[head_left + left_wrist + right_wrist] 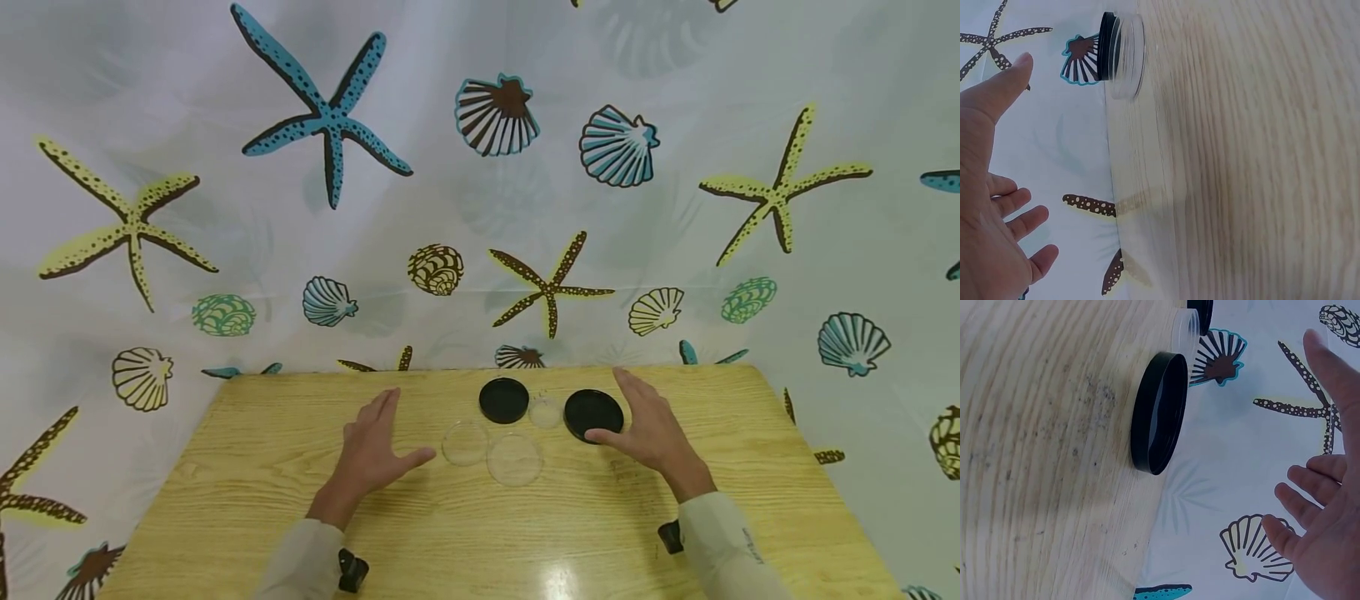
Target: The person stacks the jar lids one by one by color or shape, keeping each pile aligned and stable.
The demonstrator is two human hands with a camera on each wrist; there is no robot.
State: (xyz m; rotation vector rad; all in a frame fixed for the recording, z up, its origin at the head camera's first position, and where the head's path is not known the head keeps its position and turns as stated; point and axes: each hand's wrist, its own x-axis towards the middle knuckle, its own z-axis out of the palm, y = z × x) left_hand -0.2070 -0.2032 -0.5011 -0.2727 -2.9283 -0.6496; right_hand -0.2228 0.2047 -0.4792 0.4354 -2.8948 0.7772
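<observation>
Rightmost black dish (592, 412), round with no long axis, lies just left of the spread right hand (654, 427), well apart from the likewise spread left hand (372, 450).

Left dish (504, 401) and right dish (593, 412): both black. Three clear discs (514, 459): colourless — the wood tone shows through. Table (247, 467): yellow-tan, streaked with darker wood grain; dark specks (1097, 400) noted beside the right dish in the right wrist view. Backdrop cloth (450, 200): white, printed with dotted starfish (330, 121) in blue, yellow and brown — plus shells (617, 148) in blue, brown, yellow and green, several of them ribbed. Sleeves (723, 542): off-white, the right one bearing a small dark marking (752, 546). Wrist devices (352, 571): black.
</observation>
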